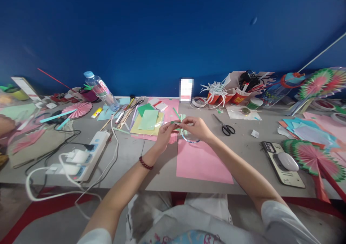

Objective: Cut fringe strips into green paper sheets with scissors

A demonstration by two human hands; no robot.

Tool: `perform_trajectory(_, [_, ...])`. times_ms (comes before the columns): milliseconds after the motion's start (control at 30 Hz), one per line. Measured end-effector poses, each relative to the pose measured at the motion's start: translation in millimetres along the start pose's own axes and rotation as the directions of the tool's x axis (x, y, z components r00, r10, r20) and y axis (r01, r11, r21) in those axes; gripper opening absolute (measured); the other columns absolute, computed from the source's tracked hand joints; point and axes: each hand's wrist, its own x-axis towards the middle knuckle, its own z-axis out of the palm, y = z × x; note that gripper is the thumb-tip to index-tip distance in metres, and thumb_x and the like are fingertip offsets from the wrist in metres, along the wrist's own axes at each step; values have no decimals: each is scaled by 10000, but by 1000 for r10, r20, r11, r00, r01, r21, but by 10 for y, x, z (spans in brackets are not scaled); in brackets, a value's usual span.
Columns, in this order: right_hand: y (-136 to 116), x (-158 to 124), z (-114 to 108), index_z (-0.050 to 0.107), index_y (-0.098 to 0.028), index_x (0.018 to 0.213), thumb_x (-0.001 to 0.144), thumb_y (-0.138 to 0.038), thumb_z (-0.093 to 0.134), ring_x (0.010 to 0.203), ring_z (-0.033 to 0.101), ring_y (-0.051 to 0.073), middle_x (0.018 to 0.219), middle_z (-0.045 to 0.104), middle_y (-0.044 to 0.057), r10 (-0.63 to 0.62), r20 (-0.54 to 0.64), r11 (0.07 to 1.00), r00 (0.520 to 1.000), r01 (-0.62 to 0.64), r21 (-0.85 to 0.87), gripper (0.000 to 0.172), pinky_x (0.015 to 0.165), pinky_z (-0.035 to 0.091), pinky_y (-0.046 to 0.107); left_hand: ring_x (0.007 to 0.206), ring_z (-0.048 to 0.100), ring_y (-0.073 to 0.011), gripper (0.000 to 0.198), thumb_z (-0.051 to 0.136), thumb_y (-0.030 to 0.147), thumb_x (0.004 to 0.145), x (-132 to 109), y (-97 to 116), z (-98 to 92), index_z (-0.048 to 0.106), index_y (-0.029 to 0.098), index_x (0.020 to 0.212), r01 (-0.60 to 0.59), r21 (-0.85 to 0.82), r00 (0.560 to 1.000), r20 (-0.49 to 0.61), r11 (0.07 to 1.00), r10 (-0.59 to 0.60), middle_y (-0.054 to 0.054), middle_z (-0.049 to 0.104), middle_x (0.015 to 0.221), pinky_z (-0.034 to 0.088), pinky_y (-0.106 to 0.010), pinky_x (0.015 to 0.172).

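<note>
My left hand point(164, 135) and my right hand point(196, 127) meet over the middle of the desk, fingertips closed in a pinch. Between them is a small piece of green paper point(175, 122), mostly hidden by the fingers. Just under my right hand a roll of tape point(191, 141) shows as a ring; whether the hand touches it I cannot tell. A pink paper sheet point(202, 163) lies flat below the hands. Left of them, light green paper point(148, 120) rests on a stack with yellow and pink sheets.
Black scissors point(227, 129) lie right of my hands. A white power strip point(93, 155) with cables stands at the left, near a tilted water bottle point(102, 89). A phone point(283, 164) bearing a white mouse point(288, 161) and pleated paper fans point(317, 156) occupy the right.
</note>
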Motion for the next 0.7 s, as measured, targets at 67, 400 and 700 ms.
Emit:
perform_trajectory(67, [-31,-11,-15,677,-194,731,793,-378,618,740,655,177,743,707,18,5,16,1000,1000,-5,15,202,691,445,266,975,666,-250,301,603,412,784,-7,-3,7,730,191,945,3,3,1000,19,1000,-3,-70,732,938,538,-328,741])
perform_trajectory(400, [-11,-2,-30,690,-205,724,778,-392,620,723,650,185,707,704,17,24,39,1000,999,-23,-18,207,708,466,289,899,680,-243,326,600,440,784,-31,-36,22,725,175,925,13,-29,998,69,999,-11,-86,730,900,556,-353,734])
perform_trajectory(700, [27,-3,-21,700,-200,716,762,-425,643,727,646,180,739,702,20,16,22,1000,1000,-16,10,236,694,459,279,926,667,-240,317,597,413,782,-44,-23,38,725,172,943,20,-25,997,73,999,-18,-91,719,955,559,-332,724])
